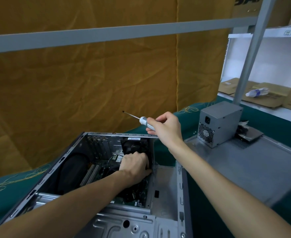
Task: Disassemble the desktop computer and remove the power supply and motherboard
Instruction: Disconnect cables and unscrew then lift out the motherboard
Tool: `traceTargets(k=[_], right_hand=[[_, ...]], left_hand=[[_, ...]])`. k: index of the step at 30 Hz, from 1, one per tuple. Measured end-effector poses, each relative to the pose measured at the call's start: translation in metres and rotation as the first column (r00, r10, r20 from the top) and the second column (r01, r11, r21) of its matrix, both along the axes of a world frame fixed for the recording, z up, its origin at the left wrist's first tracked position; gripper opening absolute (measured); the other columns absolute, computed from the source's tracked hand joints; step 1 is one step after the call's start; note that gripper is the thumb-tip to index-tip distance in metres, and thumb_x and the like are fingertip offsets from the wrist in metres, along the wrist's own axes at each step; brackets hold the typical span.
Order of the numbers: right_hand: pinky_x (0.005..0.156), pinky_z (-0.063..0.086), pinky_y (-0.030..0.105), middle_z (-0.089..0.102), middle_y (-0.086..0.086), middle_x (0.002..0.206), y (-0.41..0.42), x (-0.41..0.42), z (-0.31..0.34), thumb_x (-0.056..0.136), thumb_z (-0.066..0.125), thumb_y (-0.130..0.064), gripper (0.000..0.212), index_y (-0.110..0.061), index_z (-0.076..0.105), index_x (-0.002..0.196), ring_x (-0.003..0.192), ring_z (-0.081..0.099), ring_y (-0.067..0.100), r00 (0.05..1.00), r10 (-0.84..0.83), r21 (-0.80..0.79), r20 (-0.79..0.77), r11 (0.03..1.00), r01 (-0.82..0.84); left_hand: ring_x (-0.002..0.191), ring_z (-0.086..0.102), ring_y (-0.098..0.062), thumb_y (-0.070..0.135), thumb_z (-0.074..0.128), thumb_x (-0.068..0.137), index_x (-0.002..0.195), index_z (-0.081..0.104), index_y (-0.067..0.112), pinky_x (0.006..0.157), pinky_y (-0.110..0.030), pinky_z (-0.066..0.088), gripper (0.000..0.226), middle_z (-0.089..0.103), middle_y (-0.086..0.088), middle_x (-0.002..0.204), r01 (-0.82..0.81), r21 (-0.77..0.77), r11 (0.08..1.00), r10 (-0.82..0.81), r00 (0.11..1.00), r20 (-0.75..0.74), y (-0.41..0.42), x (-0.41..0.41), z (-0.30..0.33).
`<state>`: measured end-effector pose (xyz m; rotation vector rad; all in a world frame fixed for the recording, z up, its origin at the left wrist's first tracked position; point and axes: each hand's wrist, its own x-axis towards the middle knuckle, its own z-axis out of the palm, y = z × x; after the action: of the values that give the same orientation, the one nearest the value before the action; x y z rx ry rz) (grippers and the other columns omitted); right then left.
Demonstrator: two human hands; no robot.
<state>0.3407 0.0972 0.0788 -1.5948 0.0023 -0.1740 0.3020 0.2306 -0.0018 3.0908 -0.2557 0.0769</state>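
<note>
With the open grey steel computer case (83,177) lying on its side on the green cloth-covered table (12,184) as our landmark, we work from its left edge rightward. Inside the case, against its floor, we see the green motherboard (100,170) with pale expansion slots, and a black fan unit (134,145) at the case's far right corner. Our left hand (135,164) reaches down into the case just below that fan, fingers curled over a dark component; we cannot tell exactly what they grip. Above the case's far right corner, our right hand (165,127) is raised clear of the case, fingers wrapped tightly round the white-and-grey handle of a slim screwdriver (139,120), whose dark shaft points up and left. Right of the case, the removed grey box-shaped power supply (218,124) stands on a flat grey metal side panel (254,165). Further right of the case, a clear plastic bottle (257,92) lies on a shelf.
</note>
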Motion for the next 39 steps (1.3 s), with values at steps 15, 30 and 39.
traceTargets(k=[15,30,39], right_hand=[[0.072,0.065,0.042,0.074,0.007,0.084,0.000,0.000,0.001,0.088,0.078,-0.018,0.022,-0.010,0.059,0.094,0.067,0.077,0.016,1.000,0.006,0.003,-0.005,1.000,-0.006],[0.072,0.065,0.040,0.073,0.005,0.084,-0.001,0.000,-0.001,0.088,0.079,-0.019,0.023,-0.011,0.059,0.096,0.067,0.077,0.016,1.000,0.006,0.011,-0.003,1.000,-0.006],[0.072,0.063,0.036,0.073,0.022,0.095,-0.013,0.002,0.005,0.099,0.065,-0.011,0.020,0.002,0.063,0.114,0.075,0.076,0.028,0.986,0.159,0.488,-0.053,0.865,-0.113]], left_hand=[[0.099,0.069,-0.029,0.039,0.066,0.089,0.107,0.074,0.032,0.080,-0.032,0.052,0.021,0.075,-0.001,0.105,0.015,0.045,0.999,-0.016,1.000,0.009,-0.001,0.000,0.001],[0.093,0.070,-0.025,0.040,0.069,0.086,0.095,0.076,0.030,0.076,-0.030,0.051,0.015,0.075,0.001,0.096,-0.004,0.000,1.000,0.004,1.000,0.004,0.001,0.003,-0.004],[0.098,0.070,-0.021,0.042,0.070,0.083,0.095,0.076,0.036,0.072,-0.025,0.042,0.015,0.075,0.006,0.099,-0.047,-0.099,0.994,0.041,0.997,-0.059,0.001,-0.004,0.009]])
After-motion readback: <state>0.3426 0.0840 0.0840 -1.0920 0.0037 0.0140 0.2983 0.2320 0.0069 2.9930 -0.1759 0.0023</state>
